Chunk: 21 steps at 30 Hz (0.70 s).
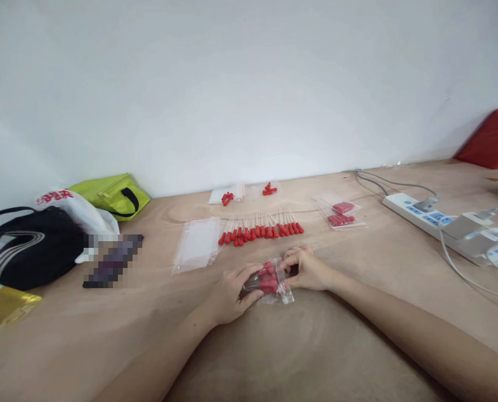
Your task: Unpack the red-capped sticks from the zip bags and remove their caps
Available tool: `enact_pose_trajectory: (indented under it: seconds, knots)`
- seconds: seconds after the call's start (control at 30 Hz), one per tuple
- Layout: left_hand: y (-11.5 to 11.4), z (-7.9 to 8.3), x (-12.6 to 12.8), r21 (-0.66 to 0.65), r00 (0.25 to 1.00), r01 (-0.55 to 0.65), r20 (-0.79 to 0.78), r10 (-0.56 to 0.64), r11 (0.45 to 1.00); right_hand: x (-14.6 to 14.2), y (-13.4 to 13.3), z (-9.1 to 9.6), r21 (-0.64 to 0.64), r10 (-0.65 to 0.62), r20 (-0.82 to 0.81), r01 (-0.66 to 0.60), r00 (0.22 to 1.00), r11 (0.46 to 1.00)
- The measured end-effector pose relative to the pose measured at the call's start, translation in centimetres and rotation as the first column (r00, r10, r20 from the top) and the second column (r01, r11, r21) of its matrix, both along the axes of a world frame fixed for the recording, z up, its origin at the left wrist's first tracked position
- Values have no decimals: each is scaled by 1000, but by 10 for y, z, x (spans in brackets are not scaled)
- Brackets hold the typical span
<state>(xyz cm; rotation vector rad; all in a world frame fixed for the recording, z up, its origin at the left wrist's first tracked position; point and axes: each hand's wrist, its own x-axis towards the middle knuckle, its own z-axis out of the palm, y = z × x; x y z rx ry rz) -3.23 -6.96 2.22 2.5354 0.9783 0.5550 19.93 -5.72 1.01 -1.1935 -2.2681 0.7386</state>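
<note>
The bag (pixel 269 286) lies, long axis roughly left to right, between the left grip (pixel 233 291), clasping its body, and the right grip (pixel 306 269), pinching its right edge.

A plain, pale grey-white wall (pixel 249 100) fills the upper half of the view. A light-brown worktop (pixel 257 357) meets it, under soft, diffuse light.

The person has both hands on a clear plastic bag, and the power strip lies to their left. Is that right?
Not quite: the head view shows the power strip to the person's right. The left hand and right hand are on the clear plastic bag.
</note>
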Motion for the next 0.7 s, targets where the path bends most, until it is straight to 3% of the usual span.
enact_pose_trajectory:
  seconds: [0.17, 0.27, 0.47, 0.7]
  knots:
    - [5, -1, 4, 25, 999, 7, 43, -8, 1000, 0, -2, 0, 50, -92, 57, 89, 994, 995]
    - [4, 1, 4, 31, 999, -2, 50, 0, 1000, -4, -4, -2, 85, -128, 4, 127, 992, 988]
    - [4, 2, 4, -9, 999, -11, 37, 11, 1000, -10, -8, -1, 198, -6, -37, 13, 999, 980]
    - [4, 4, 4, -54, 999, -23, 29, 25, 998, -11, -8, 1, 167, -8, -45, 15, 999, 986]
